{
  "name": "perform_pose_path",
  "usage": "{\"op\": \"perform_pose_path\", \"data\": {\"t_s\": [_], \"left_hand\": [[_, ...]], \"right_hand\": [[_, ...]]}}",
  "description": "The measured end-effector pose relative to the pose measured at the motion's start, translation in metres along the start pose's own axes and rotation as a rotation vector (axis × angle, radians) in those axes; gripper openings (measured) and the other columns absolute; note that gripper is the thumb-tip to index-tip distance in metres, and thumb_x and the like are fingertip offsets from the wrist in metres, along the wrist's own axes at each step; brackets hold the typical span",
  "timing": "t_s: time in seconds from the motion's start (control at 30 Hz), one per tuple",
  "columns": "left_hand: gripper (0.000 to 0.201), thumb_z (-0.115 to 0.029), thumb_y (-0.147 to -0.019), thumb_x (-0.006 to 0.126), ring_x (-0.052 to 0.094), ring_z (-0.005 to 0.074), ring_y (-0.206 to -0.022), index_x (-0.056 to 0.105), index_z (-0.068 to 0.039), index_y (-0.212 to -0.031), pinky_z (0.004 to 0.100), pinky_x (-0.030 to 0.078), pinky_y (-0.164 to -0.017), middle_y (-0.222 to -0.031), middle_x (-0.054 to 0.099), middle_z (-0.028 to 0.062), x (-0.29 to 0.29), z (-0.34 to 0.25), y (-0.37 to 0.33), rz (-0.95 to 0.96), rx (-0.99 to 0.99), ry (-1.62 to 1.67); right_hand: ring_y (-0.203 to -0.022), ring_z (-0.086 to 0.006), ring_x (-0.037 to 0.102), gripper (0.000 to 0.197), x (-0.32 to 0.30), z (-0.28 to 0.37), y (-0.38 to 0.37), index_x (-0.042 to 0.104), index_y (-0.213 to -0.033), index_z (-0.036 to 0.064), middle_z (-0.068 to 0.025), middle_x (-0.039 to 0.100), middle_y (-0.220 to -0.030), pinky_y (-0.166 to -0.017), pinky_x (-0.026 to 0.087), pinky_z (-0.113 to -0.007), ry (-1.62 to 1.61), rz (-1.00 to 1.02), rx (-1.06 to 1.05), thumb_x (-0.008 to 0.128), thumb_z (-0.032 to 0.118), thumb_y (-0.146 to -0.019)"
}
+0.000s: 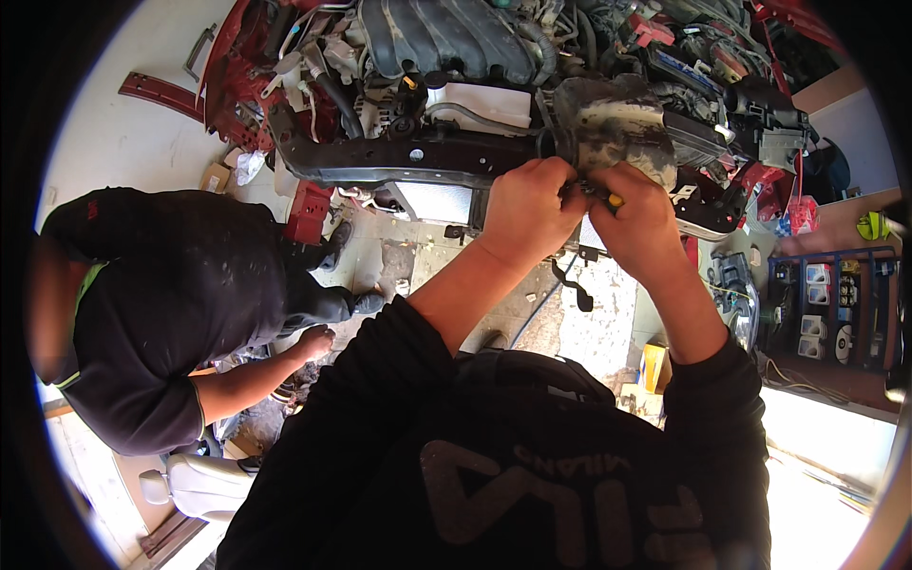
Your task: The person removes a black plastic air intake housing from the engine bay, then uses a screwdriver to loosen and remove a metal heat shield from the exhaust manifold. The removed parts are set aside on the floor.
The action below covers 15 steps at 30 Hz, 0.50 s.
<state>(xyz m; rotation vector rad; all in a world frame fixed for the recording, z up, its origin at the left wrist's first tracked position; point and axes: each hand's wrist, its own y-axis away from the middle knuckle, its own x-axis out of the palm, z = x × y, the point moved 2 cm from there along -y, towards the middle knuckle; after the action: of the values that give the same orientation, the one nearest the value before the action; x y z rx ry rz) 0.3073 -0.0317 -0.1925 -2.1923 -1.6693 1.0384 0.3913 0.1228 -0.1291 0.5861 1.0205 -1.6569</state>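
Observation:
Both my hands meet at the front of an opened car's engine bay, at the black front crossbeam [408, 160]. My left hand [528, 214] is closed, thumb and fingers pinched together at the beam's edge; what it grips is hidden. Close beside it, my right hand [641, 223] is closed around a small tool with a yellow part [616, 200] showing between the fingers; its kind cannot be made out. Just beyond my fingers sits a dusty, dark plastic housing [613, 123]. A black bracket [573, 288] hangs below my hands.
Behind the beam lie a white reservoir [486, 106] and a ribbed engine cover [445, 40]. To my left a person in dark clothes [180, 271] bends forward, one arm reaching out. At right stands a blue rack [836, 313] with boxes. A yellow box [654, 368] sits on the floor.

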Motion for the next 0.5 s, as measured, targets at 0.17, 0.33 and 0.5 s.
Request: {"op": "perform_pose_path", "data": {"t_s": [0.17,0.33,0.5], "left_hand": [[0.011,-0.010,-0.085,0.084,0.078,0.0373,-0.076,0.077,-0.004,-0.091,0.0464,0.064,-0.068,-0.085,0.078,0.0163,0.0013,-0.0001,-0.0003,0.000,0.017,-0.011],[0.012,-0.009,-0.084,0.082,0.078,0.0397,-0.076,0.077,-0.004,-0.093,0.0478,0.063,-0.068,-0.084,0.078,0.0168,0.0034,0.0010,0.0017,0.002,0.013,-0.007],[0.010,-0.009,-0.094,0.082,0.078,0.0242,-0.072,0.076,-0.001,-0.094,0.0386,0.060,-0.064,-0.081,0.077,0.0128,0.0008,0.0016,0.0069,-0.004,-0.092,0.126]], "right_hand": [[-0.101,-0.0458,0.075,0.024,-0.0004,0.0002,0.0004,0.080,-0.114,0.0003,-0.0201,0.076,-0.107,-0.089,0.062,-0.052,0.008,0.000,-0.004,0.078,0.004,-0.090],[-0.102,-0.0458,0.075,0.025,-0.0003,-0.0001,0.0008,0.080,-0.114,0.0004,-0.0200,0.076,-0.107,-0.090,0.062,-0.051,0.011,0.007,0.009,0.079,0.004,-0.090],[-0.102,-0.0458,0.076,0.026,0.0002,-0.0003,0.0013,0.080,-0.116,0.0003,-0.0202,0.077,-0.110,-0.090,0.063,-0.050,0.019,0.007,0.013,0.080,0.005,-0.090]]}}
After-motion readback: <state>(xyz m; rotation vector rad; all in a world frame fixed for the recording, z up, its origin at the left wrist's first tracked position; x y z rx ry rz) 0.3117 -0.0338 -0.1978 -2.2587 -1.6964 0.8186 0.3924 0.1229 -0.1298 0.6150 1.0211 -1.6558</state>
